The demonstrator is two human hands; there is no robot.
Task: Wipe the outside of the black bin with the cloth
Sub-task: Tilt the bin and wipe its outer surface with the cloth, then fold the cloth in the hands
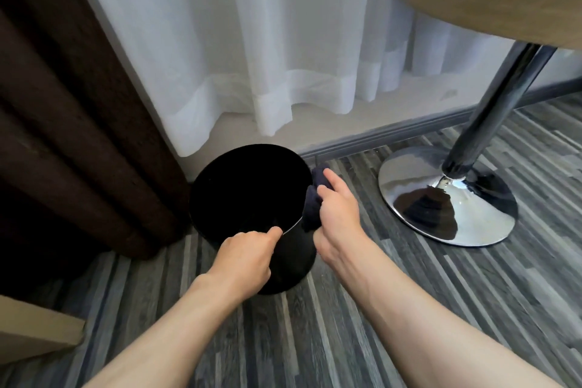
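Note:
The black bin stands on the striped floor, round and open at the top, its inside dark. My left hand grips its near rim, thumb along the edge. My right hand presses a dark blue cloth against the bin's right outer side, just under the rim. Most of the cloth is hidden between my palm and the bin.
A brown curtain hangs at the left, touching the bin's far left side. White sheer curtain hangs behind. A round table's chrome base and pole stand at the right. A beige furniture corner is at the lower left.

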